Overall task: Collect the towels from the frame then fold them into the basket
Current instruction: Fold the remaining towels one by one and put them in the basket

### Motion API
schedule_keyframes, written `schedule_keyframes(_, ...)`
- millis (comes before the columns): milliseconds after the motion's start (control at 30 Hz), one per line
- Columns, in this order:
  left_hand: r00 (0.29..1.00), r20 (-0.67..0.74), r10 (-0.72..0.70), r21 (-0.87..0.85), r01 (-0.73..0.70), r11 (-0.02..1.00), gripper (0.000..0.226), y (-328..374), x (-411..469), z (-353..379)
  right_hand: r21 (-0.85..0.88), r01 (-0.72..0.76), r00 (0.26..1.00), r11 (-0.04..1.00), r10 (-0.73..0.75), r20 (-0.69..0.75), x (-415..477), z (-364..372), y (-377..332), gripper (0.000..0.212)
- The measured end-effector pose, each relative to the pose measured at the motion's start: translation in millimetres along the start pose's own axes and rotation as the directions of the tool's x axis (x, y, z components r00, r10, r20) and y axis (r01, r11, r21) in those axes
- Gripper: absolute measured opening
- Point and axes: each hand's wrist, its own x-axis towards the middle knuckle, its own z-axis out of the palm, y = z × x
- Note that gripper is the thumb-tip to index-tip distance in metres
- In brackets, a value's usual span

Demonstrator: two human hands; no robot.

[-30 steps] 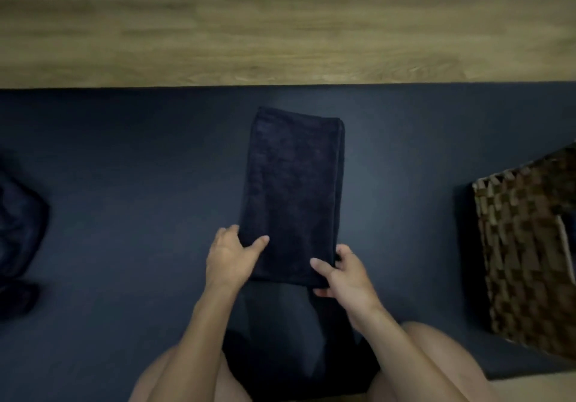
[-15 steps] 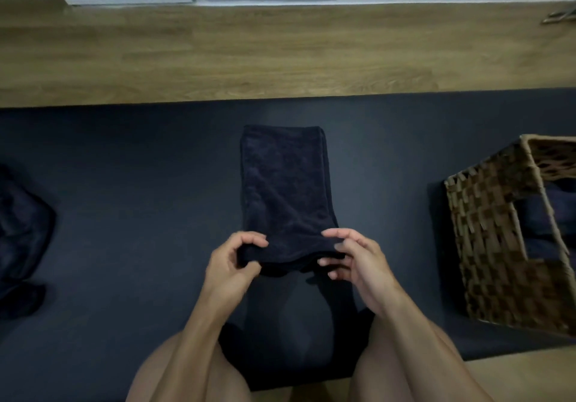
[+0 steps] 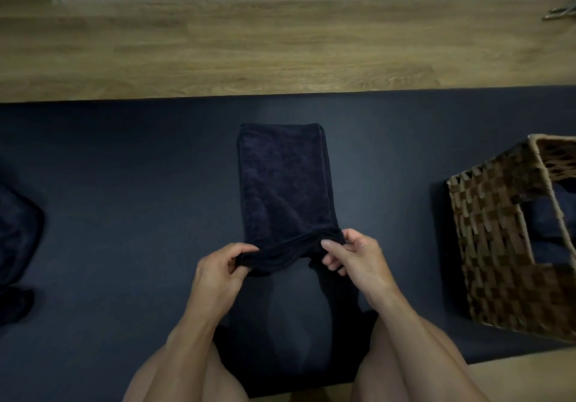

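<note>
Step in hand: folding. The towel (image 3: pixel 283 183) lies as a long narrow strip on the mat (image 3: pixel 124 183), and I judge the next fold is end to end.
Left grip (image 3: pixel 218 267): thumb and fingers clamped on the near left corner of the towel, lifting it a little off the mat.
Right grip (image 3: pixel 355 258): clamped the same way on the near right corner, with the fingers curled under the edge.
Towel: straight ahead of my knees. The far end is flat on the mat, and the near edge is raised and sags slightly between my two hands.
Basket (image 3: pixel 486 246): on my right, well apart from the towel, with dark cloth (image 3: pixel 548 224) already inside — folded towels, I think.
Left edge: a dark heap (image 3: pixel 15 230) on the mat, probably more towels, though it is too dim to be sure.
Next move: carry both corners forward together, keeping them level, and lay the near edge on the far edge so the halves meet square. Then flatten it before it goes across to the basket.
Watch for: the stacked layers along the right side sliding apart — both corners need to hold every layer.
</note>
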Motion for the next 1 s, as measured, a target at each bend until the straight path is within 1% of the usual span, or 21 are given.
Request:
schedule_keyframes(67, 0.993, -0.011, -0.121, -0.087, 0.119, 0.989, 0.029, 2, 4, 2, -0.087, 0.000, 0.999, 0.996, -0.005, -0.052, 6, 0, 6, 0.019)
schedule_keyframes(100, 0.984, -0.011, -0.180, -0.132, 0.177, 0.975, 0.023, 2, 6, 3, -0.152, -0.003, 0.997, 0.988, -0.010, -0.081, 9, 1, 10, 0.025)
schedule_keyframes(167, 0.965, -0.032, -0.259, -0.170, 0.251, 0.953, 0.015, 2, 10, 7, -0.284, -0.021, 0.992, 0.959, -0.016, -0.126, 14, 3, 17, 0.034)
schedule_keyframes(233, 0.948, -0.047, -0.313, -0.172, 0.301, 0.938, 0.003, 4, 15, 10, -0.381, -0.049, 0.987, 0.923, -0.013, -0.157, 18, 7, 20, 0.039)
schedule_keyframes(300, 0.931, -0.074, -0.357, -0.155, 0.343, 0.926, 0.012, 2, 19, 12, -0.449, -0.070, 0.980, 0.891, -0.022, -0.196, 19, 12, 20, 0.042)
schedule_keyframes(333, 0.920, -0.095, -0.380, -0.154, 0.363, 0.919, 0.015, 1, 21, 13, -0.508, -0.067, 0.975, 0.859, -0.052, -0.217, 19, 14, 19, 0.041)
schedule_keyframes(400, 0.902, -0.141, -0.408, -0.136, 0.391, 0.911, 0.019, 1, 23, 14, -0.622, -0.031, 0.954, 0.782, -0.162, -0.252, 16, 19, 15, 0.033)
schedule_keyframes(433, 0.905, -0.172, -0.389, -0.079, 0.381, 0.921, 0.019, 2, 23, 16, -0.646, 0.009, 0.938, 0.763, -0.231, -0.259, 14, 21, 13, 0.029)
schedule_keyframes(467, 0.919, -0.205, -0.337, 0.008, 0.346, 0.938, 0.018, 3, 22, 17, -0.656, 0.071, 0.919, 0.751, -0.305, -0.250, 11, 23, 10, 0.027)
schedule_keyframes(500, 0.936, -0.234, -0.262, 0.105, 0.292, 0.951, 0.016, 5, 21, 18, -0.673, 0.144, 0.901, 0.725, -0.378, -0.214, 11, 26, 10, 0.026)
schedule_keyframes(567, 0.962, -0.264, -0.073, 0.264, 0.145, 0.954, 0.015, 9, 19, 18, -0.736, 0.278, 0.870, 0.617, -0.486, -0.079, 10, 30, 12, 0.025)
schedule_keyframes(600, 0.969, -0.243, 0.047, 0.346, 0.041, 0.937, 0.016, 10, 18, 18, -0.763, 0.320, 0.859, 0.561, -0.511, -0.016, 11, 32, 14, 0.027)
schedule_keyframes(633, 0.967, -0.193, 0.168, 0.428, -0.071, 0.901, 0.020, 9, 18, 19, -0.787, 0.344, 0.855, 0.513, -0.518, 0.036, 12, 32, 16, 0.028)
schedule_keyframes(667, 0.955, -0.126, 0.268, 0.495, -0.173, 0.851, 0.025, 8, 18, 19, -0.803, 0.361, 0.853, 0.474, -0.515, 0.080, 13, 32, 17, 0.027)
schedule_keyframes(700, 0.939, -0.059, 0.339, 0.545, -0.254, 0.799, 0.028, 4, 17, 19, -0.813, 0.379, 0.849, 0.441, -0.515, 0.116, 13, 32, 19, 0.026)
schedule_keyframes(733, 0.925, -0.001, 0.380, 0.580, -0.309, 0.754, 0.029, 1, 16, 19, -0.821, 0.396, 0.841, 0.411, -0.521, 0.144, 13, 31, 20, 0.023)
schedule_keyframes(800, 0.915, 0.082, 0.395, 0.620, -0.357, 0.698, 0.036, -6, 12, 18, -0.856, 0.411, 0.819, 0.315, -0.540, 0.195, 10, 26, 21, 0.024)
schedule_keyframes(833, 0.915, 0.113, 0.387, 0.634, -0.366, 0.681, 0.045, -10, 10, 18, -0.877, 0.410, 0.813, 0.250, -0.537, 0.226, 9, 23, 23, 0.031)
schedule_keyframes(900, 0.914, 0.152, 0.376, 0.660, -0.377, 0.649, 0.061, -15, 10, 15, -0.908, 0.395, 0.823, 0.136, -0.491, 0.284, 7, 15, 23, 0.050)
schedule_keyframes(967, 0.916, 0.155, 0.369, 0.671, -0.372, 0.641, 0.067, -19, 13, 12, -0.922, 0.381, 0.832, 0.063, -0.458, 0.312, 11, 8, 22, 0.064)
schedule_keyframes(1000, 0.920, 0.147, 0.364, 0.662, -0.365, 0.655, 0.065, -21, 15, 10, -0.923, 0.381, 0.828, 0.043, -0.461, 0.320, 14, 5, 21, 0.065)
